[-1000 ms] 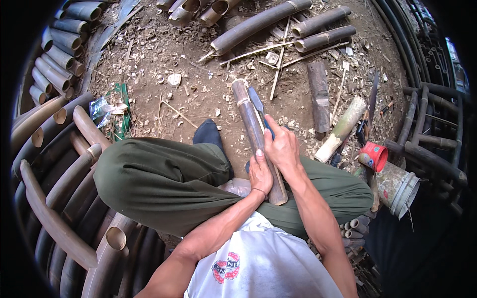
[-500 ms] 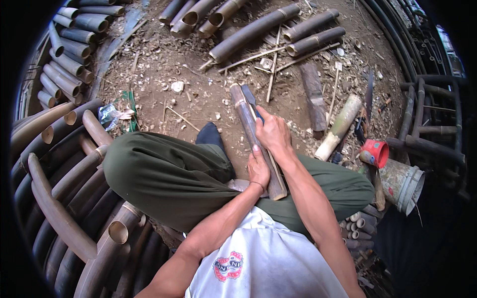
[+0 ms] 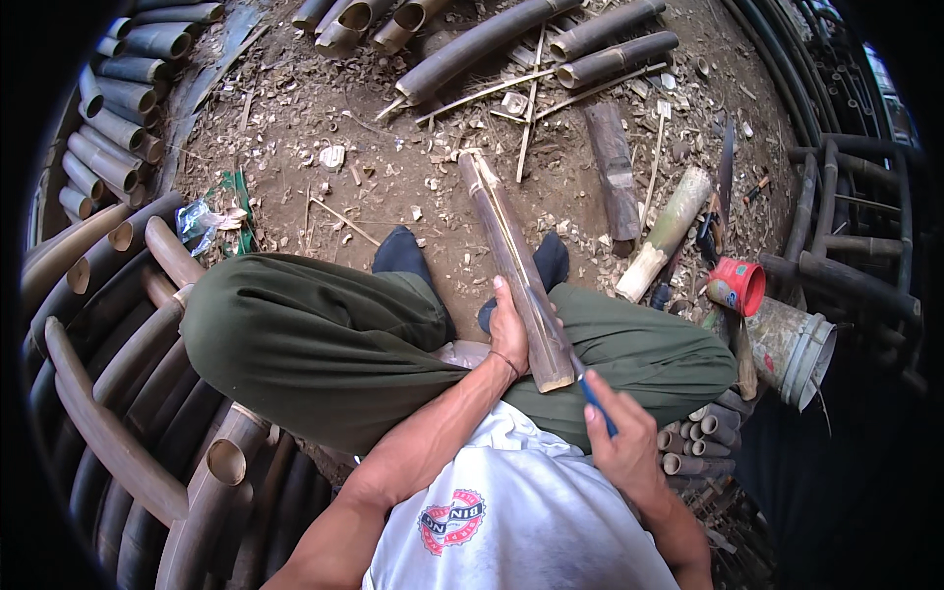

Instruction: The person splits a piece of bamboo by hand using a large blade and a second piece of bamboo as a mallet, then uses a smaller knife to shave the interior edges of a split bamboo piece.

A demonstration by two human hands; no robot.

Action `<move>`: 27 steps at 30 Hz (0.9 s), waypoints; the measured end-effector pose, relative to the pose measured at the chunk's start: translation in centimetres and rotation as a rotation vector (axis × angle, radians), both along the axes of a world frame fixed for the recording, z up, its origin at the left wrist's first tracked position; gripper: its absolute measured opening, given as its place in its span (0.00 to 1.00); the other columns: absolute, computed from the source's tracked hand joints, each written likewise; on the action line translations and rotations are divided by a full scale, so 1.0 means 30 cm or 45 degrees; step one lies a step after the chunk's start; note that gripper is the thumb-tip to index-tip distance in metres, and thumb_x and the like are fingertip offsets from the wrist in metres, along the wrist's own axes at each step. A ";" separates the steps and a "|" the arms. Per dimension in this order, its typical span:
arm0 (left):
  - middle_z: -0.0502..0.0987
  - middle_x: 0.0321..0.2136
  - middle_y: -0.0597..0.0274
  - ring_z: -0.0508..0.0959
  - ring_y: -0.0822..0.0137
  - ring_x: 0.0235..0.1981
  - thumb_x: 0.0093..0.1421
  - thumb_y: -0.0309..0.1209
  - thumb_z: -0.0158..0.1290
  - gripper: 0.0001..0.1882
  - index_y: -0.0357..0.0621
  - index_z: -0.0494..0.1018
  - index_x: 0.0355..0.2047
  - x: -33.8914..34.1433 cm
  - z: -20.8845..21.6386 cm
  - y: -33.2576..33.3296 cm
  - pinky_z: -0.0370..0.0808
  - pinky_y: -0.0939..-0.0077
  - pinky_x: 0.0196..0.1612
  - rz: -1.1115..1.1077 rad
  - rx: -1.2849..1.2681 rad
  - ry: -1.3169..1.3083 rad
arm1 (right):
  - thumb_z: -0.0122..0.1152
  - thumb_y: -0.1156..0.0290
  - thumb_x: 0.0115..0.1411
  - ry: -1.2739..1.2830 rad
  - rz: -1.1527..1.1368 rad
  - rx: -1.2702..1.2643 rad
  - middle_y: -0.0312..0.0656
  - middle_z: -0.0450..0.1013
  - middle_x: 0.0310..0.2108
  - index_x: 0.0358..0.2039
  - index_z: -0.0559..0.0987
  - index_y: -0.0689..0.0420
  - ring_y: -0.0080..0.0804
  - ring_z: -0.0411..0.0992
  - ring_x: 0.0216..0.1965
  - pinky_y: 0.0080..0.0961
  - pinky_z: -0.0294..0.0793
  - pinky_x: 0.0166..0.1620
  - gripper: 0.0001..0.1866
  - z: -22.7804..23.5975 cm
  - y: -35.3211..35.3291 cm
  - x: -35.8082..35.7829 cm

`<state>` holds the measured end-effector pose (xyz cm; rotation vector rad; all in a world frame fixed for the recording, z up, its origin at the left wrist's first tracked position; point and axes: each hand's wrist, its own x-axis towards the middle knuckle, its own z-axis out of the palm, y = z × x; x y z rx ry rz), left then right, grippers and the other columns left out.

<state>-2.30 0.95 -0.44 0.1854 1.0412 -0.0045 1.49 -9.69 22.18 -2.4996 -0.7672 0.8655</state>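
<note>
A dark brown length of bamboo (image 3: 518,285) slants across my lap, its far end over the ground between my feet. Along its upper part runs a long pale cut. My left hand (image 3: 508,332) is wrapped round its lower half from the left side, thumb on top. Near the bamboo's lower end, my right hand (image 3: 626,438) grips the blue handle of a knife (image 3: 597,401). The knife's narrow dark blade points up and left, lying along the bamboo's right edge; I cannot tell exactly how it touches.
Thick bamboo pieces (image 3: 482,49) lie at the far side, with chips and thin strips on the ground. A split wood block (image 3: 612,177), a pale bamboo piece (image 3: 669,236), a red cup (image 3: 736,285) and a dirty white bucket (image 3: 795,354) are at right. Bamboo furniture (image 3: 108,423) stands left.
My right hand and the knife have come down from the bamboo's upper part to its lower end. A pale cut now shows along the bamboo. My left hand still holds it.
</note>
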 end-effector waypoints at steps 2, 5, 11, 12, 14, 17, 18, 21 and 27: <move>0.75 0.28 0.51 0.79 0.56 0.25 0.61 0.70 0.25 0.44 0.38 0.68 0.41 0.013 0.066 0.024 0.80 0.58 0.28 -0.060 -0.045 0.021 | 0.59 0.72 0.58 0.048 -0.051 -0.093 0.45 0.70 0.24 0.55 0.76 0.51 0.44 0.72 0.22 0.37 0.72 0.28 0.22 0.027 -0.028 -0.049; 0.75 0.27 0.50 0.79 0.57 0.25 0.61 0.71 0.26 0.44 0.37 0.68 0.41 0.013 0.075 0.035 0.80 0.57 0.27 -0.041 -0.026 0.070 | 0.59 0.72 0.58 0.028 -0.010 -0.143 0.43 0.70 0.23 0.56 0.76 0.50 0.41 0.71 0.19 0.37 0.72 0.26 0.23 0.056 -0.046 -0.057; 0.75 0.25 0.51 0.79 0.57 0.22 0.60 0.72 0.26 0.45 0.37 0.69 0.39 0.016 0.052 0.026 0.79 0.60 0.25 -0.122 0.155 0.130 | 0.60 0.73 0.57 0.039 -0.032 -0.121 0.44 0.70 0.23 0.55 0.76 0.51 0.44 0.71 0.20 0.37 0.72 0.26 0.23 0.006 -0.032 -0.047; 0.75 0.24 0.52 0.79 0.57 0.22 0.60 0.71 0.26 0.45 0.37 0.69 0.39 0.015 0.050 0.023 0.79 0.61 0.25 -0.136 0.168 0.145 | 0.60 0.74 0.57 0.027 -0.058 -0.077 0.44 0.70 0.23 0.55 0.76 0.52 0.45 0.71 0.21 0.37 0.72 0.27 0.23 -0.017 -0.035 -0.056; 0.75 0.24 0.52 0.79 0.57 0.22 0.61 0.71 0.26 0.44 0.38 0.70 0.37 0.022 0.050 0.025 0.79 0.61 0.25 -0.150 0.210 0.166 | 0.59 0.75 0.57 -0.007 -0.098 0.025 0.46 0.71 0.24 0.55 0.76 0.52 0.46 0.72 0.22 0.37 0.72 0.28 0.23 -0.075 -0.040 -0.070; 0.75 0.24 0.53 0.79 0.58 0.22 0.62 0.70 0.27 0.44 0.37 0.71 0.37 0.011 0.019 0.015 0.79 0.62 0.25 -0.176 0.294 0.179 | 0.59 0.76 0.57 -0.054 -0.106 0.103 0.48 0.72 0.25 0.55 0.76 0.53 0.47 0.72 0.23 0.38 0.73 0.29 0.23 -0.152 0.023 -0.046; 0.76 0.27 0.52 0.79 0.59 0.25 0.63 0.69 0.26 0.44 0.35 0.72 0.38 0.003 0.014 0.008 0.77 0.64 0.30 -0.218 0.325 0.231 | 0.59 0.75 0.57 -0.069 -0.100 0.102 0.49 0.73 0.26 0.55 0.76 0.53 0.49 0.73 0.25 0.38 0.73 0.31 0.23 -0.189 0.038 -0.030; 0.77 0.31 0.51 0.78 0.61 0.33 0.65 0.66 0.25 0.45 0.32 0.74 0.40 0.021 0.015 0.013 0.74 0.67 0.42 -0.300 0.426 0.322 | 0.57 0.77 0.58 0.025 -0.118 0.053 0.56 0.76 0.34 0.53 0.76 0.60 0.50 0.77 0.33 0.36 0.75 0.38 0.21 -0.220 0.117 0.035; 0.79 0.35 0.51 0.78 0.60 0.38 0.67 0.63 0.25 0.43 0.32 0.74 0.44 0.017 0.014 0.023 0.72 0.65 0.46 -0.313 0.485 0.320 | 0.56 0.75 0.58 -0.004 -0.123 0.074 0.57 0.77 0.38 0.52 0.77 0.59 0.52 0.77 0.38 0.37 0.76 0.41 0.20 -0.311 0.185 0.071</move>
